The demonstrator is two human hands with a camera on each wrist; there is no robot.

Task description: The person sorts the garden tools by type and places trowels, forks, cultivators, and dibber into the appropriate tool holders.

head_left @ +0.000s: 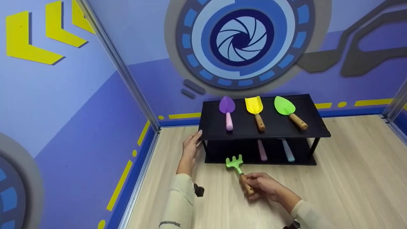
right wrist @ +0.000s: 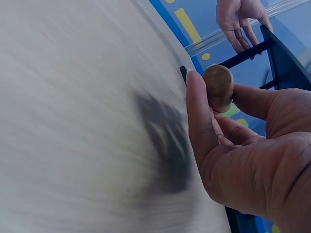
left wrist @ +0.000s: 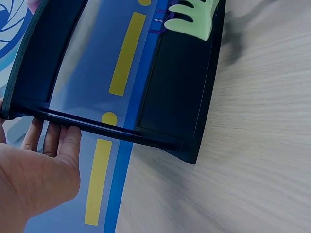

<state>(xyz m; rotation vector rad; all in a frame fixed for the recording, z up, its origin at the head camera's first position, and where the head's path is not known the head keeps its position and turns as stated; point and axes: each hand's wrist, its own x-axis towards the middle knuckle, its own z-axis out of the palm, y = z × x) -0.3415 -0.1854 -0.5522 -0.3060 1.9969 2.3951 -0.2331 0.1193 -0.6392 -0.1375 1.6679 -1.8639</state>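
Note:
My right hand (head_left: pixel 265 186) holds a small hand rake (head_left: pixel 246 184) by its wooden handle, pinched between thumb and fingers. Its light green tines (left wrist: pixel 192 22) point at the front of a black two-tier rack (head_left: pixel 254 135) and overlap its lower shelf in the left wrist view. The round handle end (right wrist: pixel 218 87) faces the right wrist camera. At the rack's left end, my left hand (head_left: pixel 190 148) grips the upper shelf's edge, fingertips against the side bar (left wrist: pixel 107 128). On the top shelf lie a purple trowel (head_left: pixel 227 106), a yellow shovel (head_left: pixel 254 106) and a green trowel (head_left: pixel 285 106).
A pink handle (head_left: pixel 262 150) and a light blue handle (head_left: pixel 288 150) stick out from the lower shelf. Behind the rack stands a printed blue wall (head_left: pixel 146 82), with another wall (head_left: pixel 82 127) at left. The rack stands on a pale wooden tabletop (head_left: pixel 356 178).

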